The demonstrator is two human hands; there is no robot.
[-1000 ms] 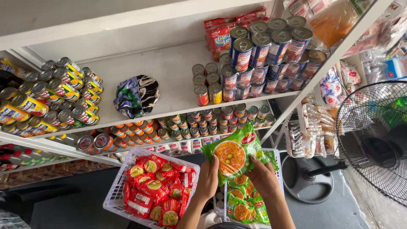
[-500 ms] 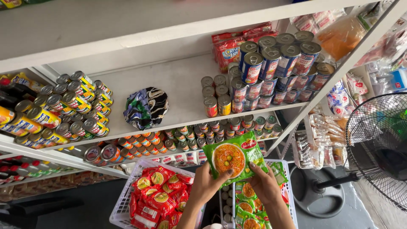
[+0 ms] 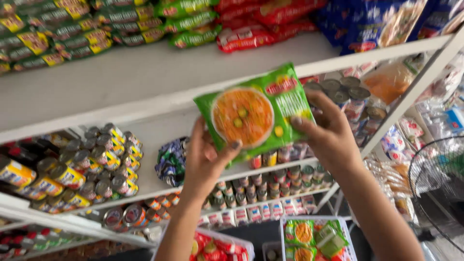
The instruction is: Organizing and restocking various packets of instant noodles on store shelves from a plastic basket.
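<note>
- Head view: my left hand (image 3: 205,162) pinches the lower left corner of the green noodle packet (image 3: 255,112), and my right hand (image 3: 328,137) clamps its right edge. The packet is in the air, tilted, just below the front lip of the white upper shelf (image 3: 145,82).
- Both grips sit on thin edges of slick film, so I judge the packet could slide out and drop toward the white baskets (image 3: 316,239) below.
- Its top corner is close to the shelf lip. Lifting it steeply could catch it there and crumple the noodles.
- My right hand is just in front of the stacked cans (image 3: 353,99), and a careless turn could knock one.
- The red packets (image 3: 251,36) lie near the shelf edge, so a push could shove them.
</note>
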